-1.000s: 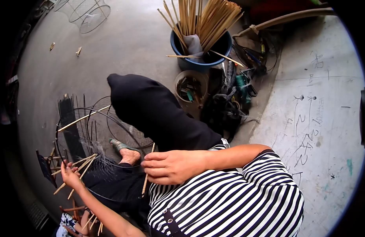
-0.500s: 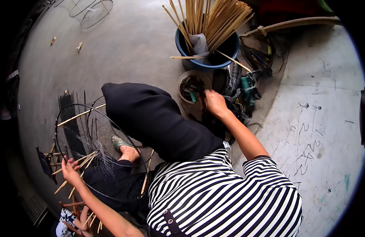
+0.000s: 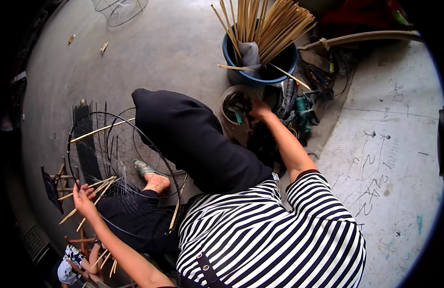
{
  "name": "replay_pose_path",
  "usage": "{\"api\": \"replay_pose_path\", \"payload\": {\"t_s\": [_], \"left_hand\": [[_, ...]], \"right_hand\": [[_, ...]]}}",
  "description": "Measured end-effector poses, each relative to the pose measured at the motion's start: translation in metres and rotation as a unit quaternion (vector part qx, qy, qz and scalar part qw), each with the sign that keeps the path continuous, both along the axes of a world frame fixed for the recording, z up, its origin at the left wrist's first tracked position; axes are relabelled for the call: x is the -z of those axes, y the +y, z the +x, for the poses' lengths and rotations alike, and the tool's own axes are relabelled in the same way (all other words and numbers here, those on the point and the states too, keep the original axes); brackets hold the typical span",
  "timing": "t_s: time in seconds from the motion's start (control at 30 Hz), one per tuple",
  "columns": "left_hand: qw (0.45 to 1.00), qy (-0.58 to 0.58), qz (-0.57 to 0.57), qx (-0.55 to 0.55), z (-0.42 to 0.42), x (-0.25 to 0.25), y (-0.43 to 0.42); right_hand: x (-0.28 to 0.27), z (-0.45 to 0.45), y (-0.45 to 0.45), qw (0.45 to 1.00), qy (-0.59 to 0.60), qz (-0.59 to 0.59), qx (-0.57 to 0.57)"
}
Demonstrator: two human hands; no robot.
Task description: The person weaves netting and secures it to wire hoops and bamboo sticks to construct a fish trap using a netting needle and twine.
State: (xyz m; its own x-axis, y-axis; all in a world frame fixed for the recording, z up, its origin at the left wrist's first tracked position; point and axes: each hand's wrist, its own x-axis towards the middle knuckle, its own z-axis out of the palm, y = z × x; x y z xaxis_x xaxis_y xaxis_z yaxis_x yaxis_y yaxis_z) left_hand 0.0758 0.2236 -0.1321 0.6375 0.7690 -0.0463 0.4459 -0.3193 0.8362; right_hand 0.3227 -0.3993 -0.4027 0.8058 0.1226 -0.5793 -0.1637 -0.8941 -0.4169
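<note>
My left hand [image 3: 85,198] grips the dark rim of a round netted frame [image 3: 130,124] at the lower left. Thin wooden sticks [image 3: 103,188] cross the netting beside its fingers. A longer pale stick [image 3: 103,130] lies across the frame's upper part. At the small round tub [image 3: 225,96] my right hand [image 3: 259,110] reaches over the right edge, with its fingertips hidden among the small dark pieces inside. A green item [image 3: 238,116] shows in that tub.
A blue bucket [image 3: 295,60] full of wooden sticks stands behind the tub. Black bags and green twine [image 3: 302,113] lie to its right. Another person [image 3: 75,264] is at the lower left, near a wooden stool. Another netted frame [image 3: 118,10] lies at the top left.
My right hand has gone from the near side of the netted frame to the small tub, and its fingers are now inside the tub's edge. My left hand stays on the rim.
</note>
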Motion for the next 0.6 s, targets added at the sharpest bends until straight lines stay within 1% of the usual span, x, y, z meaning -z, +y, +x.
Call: {"api": "replay_pose_path", "payload": {"t_s": [0.07, 0.17, 0.27, 0.3, 0.33, 0.37, 0.4, 0.43, 0.47, 0.53, 0.57, 0.6], "left_hand": [[1.0, -0.005, -0.003, -0.001, -0.001, -0.001, -0.002], [1.0, -0.011, -0.009, 0.005, -0.002, 0.0, 0.0], [1.0, -0.007, -0.012, 0.01, -0.001, 0.003, 0.003], [1.0, -0.007, -0.011, 0.011, 0.0, 0.003, 0.003], [1.0, -0.007, -0.011, 0.012, 0.001, 0.002, 0.003], [1.0, -0.005, -0.009, 0.013, 0.001, 0.002, 0.002], [1.0, -0.002, -0.01, 0.011, 0.003, 0.001, -0.001], [1.0, 0.002, -0.011, 0.008, 0.004, -0.001, -0.005], [1.0, 0.005, -0.011, 0.005, 0.005, -0.002, -0.006], [1.0, 0.003, -0.009, 0.006, 0.005, -0.002, -0.005], [1.0, -0.002, -0.004, 0.012, 0.003, 0.0, -0.003], [1.0, -0.006, 0.0, 0.019, 0.001, 0.001, -0.002]], "right_hand": [[-0.002, 0.009, 0.002, 1.0, 0.021, -0.011, 0.004], [-0.025, 0.029, -0.005, 0.989, 0.128, 0.067, 0.035], [-0.056, 0.026, -0.009, 0.993, 0.061, 0.097, 0.029], [-0.052, 0.019, -0.014, 0.997, -0.013, 0.078, 0.012], [-0.038, 0.013, -0.019, 0.993, -0.1, 0.029, -0.051], [-0.022, 0.006, -0.021, 0.975, -0.187, -0.019, -0.114], [-0.034, 0.003, -0.013, 0.944, -0.272, -0.067, -0.176], [-0.045, 0.0, 0.001, 0.962, -0.19, -0.098, -0.171], [-0.057, -0.011, 0.016, 0.974, -0.138, -0.086, -0.161], [-0.061, -0.032, 0.042, 0.974, -0.128, -0.083, -0.169], [-0.049, -0.044, 0.043, 0.962, -0.17, -0.094, -0.191], [-0.036, -0.044, 0.043, 0.956, -0.187, -0.113, -0.193]]}}
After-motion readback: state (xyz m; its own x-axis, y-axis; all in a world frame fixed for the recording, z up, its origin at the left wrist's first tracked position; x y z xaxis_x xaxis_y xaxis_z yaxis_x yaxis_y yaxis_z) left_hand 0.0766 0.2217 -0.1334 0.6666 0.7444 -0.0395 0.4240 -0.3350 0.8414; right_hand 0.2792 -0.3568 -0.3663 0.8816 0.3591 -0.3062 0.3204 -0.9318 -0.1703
